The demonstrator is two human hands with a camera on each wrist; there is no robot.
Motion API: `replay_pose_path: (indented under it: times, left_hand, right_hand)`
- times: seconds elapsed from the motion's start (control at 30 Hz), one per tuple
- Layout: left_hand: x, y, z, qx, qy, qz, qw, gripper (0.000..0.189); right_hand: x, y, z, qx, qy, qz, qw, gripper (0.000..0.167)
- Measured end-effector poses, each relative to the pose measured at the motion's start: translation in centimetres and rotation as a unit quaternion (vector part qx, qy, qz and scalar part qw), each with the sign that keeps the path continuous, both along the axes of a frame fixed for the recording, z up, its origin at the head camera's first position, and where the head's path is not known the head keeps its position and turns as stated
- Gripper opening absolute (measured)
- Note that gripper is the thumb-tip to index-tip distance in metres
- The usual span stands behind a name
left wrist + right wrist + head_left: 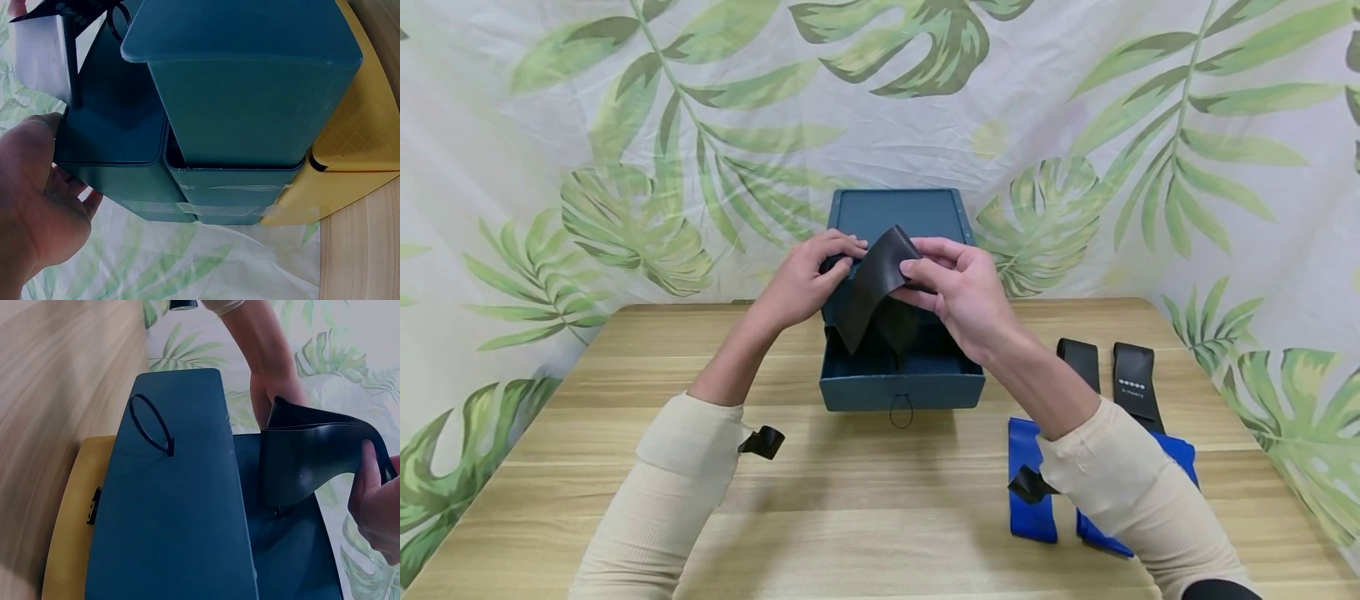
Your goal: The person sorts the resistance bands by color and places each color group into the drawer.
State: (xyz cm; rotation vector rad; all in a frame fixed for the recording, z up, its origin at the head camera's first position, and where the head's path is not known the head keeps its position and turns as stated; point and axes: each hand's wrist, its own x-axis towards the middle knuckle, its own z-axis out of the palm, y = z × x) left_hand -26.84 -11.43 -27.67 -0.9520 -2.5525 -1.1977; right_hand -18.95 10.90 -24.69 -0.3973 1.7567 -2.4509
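Note:
A stack of drawer boxes stands on the table; its upper blue-green box [895, 208] faces me. Below it, a blue-green drawer [850, 393] with a thin ring pull is slid out. My left hand [808, 279] grips the upper box's left edge, fingers bent over it. In my right hand [973, 292] a wide black resistance band [880, 271] is pinched between thumb and fingers, folded and hanging over the open drawer. The right wrist view shows the band [312, 456] as a bent loop, with the right hand [378, 506] at its end. The drawer's inside is mostly dark.
A yellow drawer box [362, 119] forms the bottom of the stack. On the right of the table lie two black bands, one [1133, 375] with white print, and blue bands [1032, 500] partly behind my right forearm. A leaf-patterned cloth [760, 125] hangs behind the table.

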Motion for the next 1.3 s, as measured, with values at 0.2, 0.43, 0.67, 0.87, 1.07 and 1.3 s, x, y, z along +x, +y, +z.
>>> replay_pose_path:
  times: [0.2,0.43,0.67,0.87,1.07,1.3]
  left_hand:
    - [-0.1,-0.1,-0.1,0.0,0.003,0.002,1.0,0.029]
    - [-0.4,-0.2,-0.1,0.004,0.01,0.001,0.9999,0.027]
    - [-0.2,-0.1,0.0,0.002,0.007,0.001,1.0,0.028]
    - [0.0,0.0,0.0,0.0,0.006,0.002,1.0,0.028]
    - [0.0,-0.1,-0.2,0.008,0.01,-0.003,0.9999,0.028]
    - [0.1,0.0,-0.1,0.007,0.006,-0.004,0.9999,0.029]
  right_hand:
    - [0.2,-0.2,0.5,-0.017,0.007,0.01,0.9998,0.043]
    - [0.0,-0.6,0.7,-0.024,-0.001,0.004,0.9997,0.047]
    - [-0.5,-1.5,-0.5,0.027,-0.009,-0.012,0.9995,0.043]
    - [-0.3,-2.3,-1.7,0.095,0.016,-0.03,0.9948,0.043]
    - [0.0,-2.7,-2.6,0.136,0.034,-0.037,0.9895,0.042]
    - [0.4,-2.2,-3.0,0.143,0.046,-0.056,0.9871,0.041]
